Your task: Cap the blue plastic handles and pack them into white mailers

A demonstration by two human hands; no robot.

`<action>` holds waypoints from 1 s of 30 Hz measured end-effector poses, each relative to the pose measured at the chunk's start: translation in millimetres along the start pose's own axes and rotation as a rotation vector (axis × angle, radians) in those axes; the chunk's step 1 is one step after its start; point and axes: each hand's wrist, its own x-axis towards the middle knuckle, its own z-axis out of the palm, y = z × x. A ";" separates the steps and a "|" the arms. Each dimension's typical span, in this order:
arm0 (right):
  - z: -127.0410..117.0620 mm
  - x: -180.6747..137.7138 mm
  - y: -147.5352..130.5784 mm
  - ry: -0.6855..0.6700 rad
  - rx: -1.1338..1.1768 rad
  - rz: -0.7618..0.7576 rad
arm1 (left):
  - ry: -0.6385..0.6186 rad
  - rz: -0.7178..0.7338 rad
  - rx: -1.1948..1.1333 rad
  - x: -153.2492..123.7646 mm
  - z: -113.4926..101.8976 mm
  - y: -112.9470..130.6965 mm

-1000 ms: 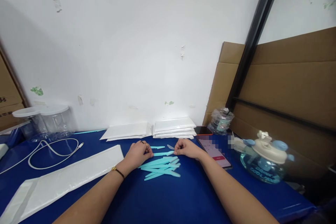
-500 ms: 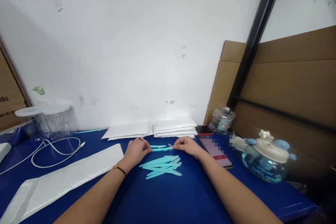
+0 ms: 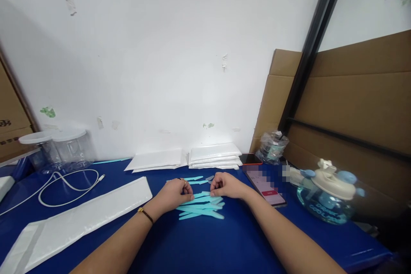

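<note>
Between my two hands lies one turquoise eyebrow razor (image 3: 201, 194), with my left hand (image 3: 176, 192) pinching its left end. My right hand (image 3: 227, 186) has its fingertips closed on the paler right end. Directly below is a loose pile of turquoise eyebrow razors (image 3: 201, 212), lying crosswise over each other with their paler ends to the right. Beyond my fingers, a few more razors (image 3: 194, 178) rest on the blue table, partly covered by my left hand.
White padded mailers (image 3: 213, 154) are stacked against the wall, and a long white mailer (image 3: 86, 218) lies at left. A phone (image 3: 268, 190) and a water bottle (image 3: 327, 201) stand right. Clear jars (image 3: 72, 152) and a white cable (image 3: 69, 175) occupy the left.
Both hands have come nearer, from the razors at the back to the top of the pile. They let go of the rear razor and now hold one from the pile.
</note>
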 end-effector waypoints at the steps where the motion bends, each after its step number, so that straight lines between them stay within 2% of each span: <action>1: 0.7 0.1 -1.7 -0.011 -0.013 0.005 | -0.016 -0.024 -0.022 1.6 2.1 -1.5; 5: 2.6 0.0 -10.1 -0.003 -0.040 0.048 | -0.034 -0.099 -0.058 4.7 6.5 -3.3; 9: 1.2 0.9 -12.6 0.078 -0.114 0.071 | 0.075 -0.105 0.035 3.9 1.8 -2.5; 15: -10.8 2.8 -1.6 0.214 -0.175 0.154 | 0.214 -0.135 0.160 1.7 -12.4 -5.8; 18: -16.4 -2.4 -1.1 0.230 -0.162 0.117 | 0.287 -0.122 0.195 -1.9 -15.2 0.1; 20: -17.8 -7.2 -2.7 0.115 -0.123 0.059 | 0.236 -0.086 0.164 -4.9 -14.0 6.5; 23: -16.8 -11.8 -5.0 -0.031 -0.134 0.006 | 0.095 -0.004 0.107 -8.1 -9.3 13.9; 27: -12.8 -10.7 -7.3 -0.029 -0.179 0.032 | -0.014 -0.025 0.076 -7.4 -4.2 14.2; 30: -10.2 -7.7 -9.9 -0.027 -0.178 0.068 | -0.017 -0.068 0.076 -4.6 -3.3 11.4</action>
